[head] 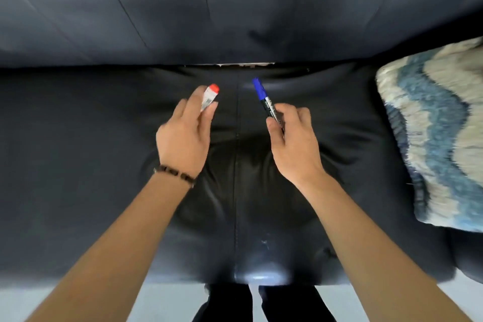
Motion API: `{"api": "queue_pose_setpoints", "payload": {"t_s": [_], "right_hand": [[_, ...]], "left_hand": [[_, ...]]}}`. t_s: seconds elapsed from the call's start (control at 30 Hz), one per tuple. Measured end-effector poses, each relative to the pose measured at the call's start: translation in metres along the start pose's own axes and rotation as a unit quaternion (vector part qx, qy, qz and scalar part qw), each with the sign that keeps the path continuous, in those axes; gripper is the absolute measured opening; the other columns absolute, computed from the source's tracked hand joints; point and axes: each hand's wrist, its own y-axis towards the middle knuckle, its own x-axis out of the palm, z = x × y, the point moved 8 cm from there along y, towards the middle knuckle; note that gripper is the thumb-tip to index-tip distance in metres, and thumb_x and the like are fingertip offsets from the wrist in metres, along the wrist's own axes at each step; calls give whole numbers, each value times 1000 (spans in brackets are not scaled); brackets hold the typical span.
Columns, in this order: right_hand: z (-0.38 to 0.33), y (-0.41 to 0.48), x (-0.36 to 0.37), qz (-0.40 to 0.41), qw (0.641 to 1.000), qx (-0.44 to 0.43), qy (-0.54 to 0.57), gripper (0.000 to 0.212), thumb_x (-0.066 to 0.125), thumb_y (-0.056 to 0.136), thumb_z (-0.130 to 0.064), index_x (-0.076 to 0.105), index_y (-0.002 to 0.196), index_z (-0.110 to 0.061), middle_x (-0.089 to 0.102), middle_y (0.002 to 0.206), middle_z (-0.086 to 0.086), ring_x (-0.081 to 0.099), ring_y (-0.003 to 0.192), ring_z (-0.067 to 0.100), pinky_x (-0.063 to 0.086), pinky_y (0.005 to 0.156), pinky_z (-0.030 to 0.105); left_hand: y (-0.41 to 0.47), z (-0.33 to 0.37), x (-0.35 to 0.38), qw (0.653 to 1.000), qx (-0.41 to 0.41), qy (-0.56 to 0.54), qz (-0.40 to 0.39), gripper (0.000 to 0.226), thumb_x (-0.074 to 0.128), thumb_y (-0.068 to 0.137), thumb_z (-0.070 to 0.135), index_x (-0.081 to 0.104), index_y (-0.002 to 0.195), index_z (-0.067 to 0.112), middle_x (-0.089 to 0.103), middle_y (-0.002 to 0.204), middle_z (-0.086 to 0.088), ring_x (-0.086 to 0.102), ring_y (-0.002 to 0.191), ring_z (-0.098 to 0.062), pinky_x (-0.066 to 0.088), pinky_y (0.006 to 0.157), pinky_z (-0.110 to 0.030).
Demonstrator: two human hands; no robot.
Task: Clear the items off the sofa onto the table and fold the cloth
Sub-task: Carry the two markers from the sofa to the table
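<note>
Over the sofa [104, 138], the red-capped marker [210, 95] at 11 o'clock is pinched by the left hand [185, 136], the blue marker [265, 102] at 1 o'clock by the right hand [292, 138]; both should be kept firmly held until the table is reached.

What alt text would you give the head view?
Seen from above, a left hand holds a red-capped marker and a right hand pinches a blue-capped marker over a black leather sofa seat. A shaggy blue-and-cream cloth lies on the sofa at the right edge.
</note>
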Motion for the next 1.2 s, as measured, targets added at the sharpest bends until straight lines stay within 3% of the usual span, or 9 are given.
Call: {"api": "queue_pose_setpoints", "payload": {"t_s": [0.2,0.33,0.47,0.57,0.7,0.83,0.93,1.07,1.2], "right_hand": [[-78,-125,-127,31,994,-12,102,25,52,101,-36,53,126,-32,54,105,-15,55,93,3,40,77,11],[-145,-214,-223,63,988,-7,138,24,57,99,-31,51,118,-44,56,104,-16,57,95,9,41,81,16],[-211,-291,-317,106,978,-36,178,24,59,98,-28,50,112,-46,57,97,-7,57,85,13,43,77,23],[-253,-344,-375,141,964,-69,214,18,58,99,-28,53,111,-40,59,94,-7,56,78,14,47,74,27],[-284,-395,-413,198,947,-105,229,15,57,99,-27,54,111,-35,61,88,-8,54,69,14,43,65,21],[-290,-452,-418,279,920,-81,264,17,59,97,-26,54,107,-39,62,89,-9,55,67,14,46,62,23],[-269,-500,-402,335,894,-5,299,18,58,97,-26,54,108,-40,62,89,-12,55,67,9,46,61,17],[-218,-576,-357,428,830,147,325,21,61,97,-23,55,103,-42,62,85,-12,52,63,6,43,58,15],[-182,-691,-318,504,745,285,330,21,64,95,-23,55,101,-41,63,87,-4,52,60,6,42,54,14]], "left_hand": [[-61,81,-169,964,-179,-195,3,17,49,100,34,51,116,30,55,67,12,53,57,-5,40,54,-12],[-82,145,-287,914,-239,-326,-22,15,54,99,22,49,97,36,56,72,-1,51,55,-12,44,55,-33],[-90,212,-417,912,-183,-367,14,13,51,99,27,58,109,32,59,76,-6,53,55,-18,47,48,-29],[-101,243,-501,918,-121,-373,62,19,49,99,34,61,112,29,51,68,-10,42,49,-21,39,40,-24],[-113,255,-563,923,-33,-375,82,26,50,96,41,55,115,25,54,69,2,41,48,-20,36,42,-24],[-129,253,-588,913,1,-403,59,13,54,87,46,55,100,43,57,71,-4,46,52,-23,39,46,-29],[-130,254,-573,919,26,-392,-30,10,62,89,46,58,98,44,56,67,-12,49,52,-22,40,48,-30],[-134,271,-522,909,79,-367,-182,15,64,92,30,61,98,43,55,67,-15,48,55,-21,41,47,-30],[-182,326,-472,866,155,-351,-322,23,63,92,23,60,100,44,58,69,0,52,57,-13,46,50,-21]]}}
